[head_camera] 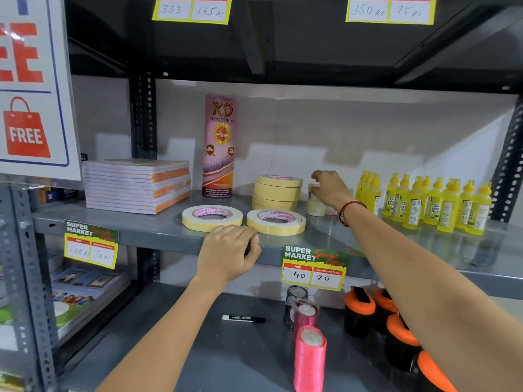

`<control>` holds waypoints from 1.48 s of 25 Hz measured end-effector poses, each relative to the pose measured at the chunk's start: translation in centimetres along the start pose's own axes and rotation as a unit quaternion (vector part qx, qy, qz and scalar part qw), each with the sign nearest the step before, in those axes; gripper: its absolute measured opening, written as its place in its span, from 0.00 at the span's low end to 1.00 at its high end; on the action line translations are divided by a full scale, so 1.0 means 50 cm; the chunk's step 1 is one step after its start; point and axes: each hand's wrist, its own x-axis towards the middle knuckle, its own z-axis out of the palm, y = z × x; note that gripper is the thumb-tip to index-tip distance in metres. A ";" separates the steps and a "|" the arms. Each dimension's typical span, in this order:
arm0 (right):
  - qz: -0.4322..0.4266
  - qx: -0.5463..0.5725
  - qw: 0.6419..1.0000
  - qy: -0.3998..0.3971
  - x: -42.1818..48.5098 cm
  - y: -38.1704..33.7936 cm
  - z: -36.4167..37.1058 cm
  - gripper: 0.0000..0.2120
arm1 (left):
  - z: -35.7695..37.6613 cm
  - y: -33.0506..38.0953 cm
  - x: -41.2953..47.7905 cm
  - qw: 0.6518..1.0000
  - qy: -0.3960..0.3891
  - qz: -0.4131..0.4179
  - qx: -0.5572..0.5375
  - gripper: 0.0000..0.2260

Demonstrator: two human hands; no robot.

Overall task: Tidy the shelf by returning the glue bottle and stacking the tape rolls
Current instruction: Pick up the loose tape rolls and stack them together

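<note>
The right hand [329,188] reached to the back of the grey shelf [158,230], fingers curled over a small stack of pale tape rolls [315,203]; whether they actually pinched the top roll could not be told. This stack stood between a taller stack of cream tape rolls [276,192] and the yellow glue bottles [424,203] grouped at the right. The left hand [227,251] rested at the shelf's front edge, fingers curled loosely together, holding nothing. Two flat tape rolls [212,217] lay side by side just behind it.
</note>
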 end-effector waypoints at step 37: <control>-0.055 0.041 0.988 -0.139 0.090 -0.184 -0.003 0.23 | 0.004 -0.003 0.000 1.000 0.003 0.007 0.005 0.18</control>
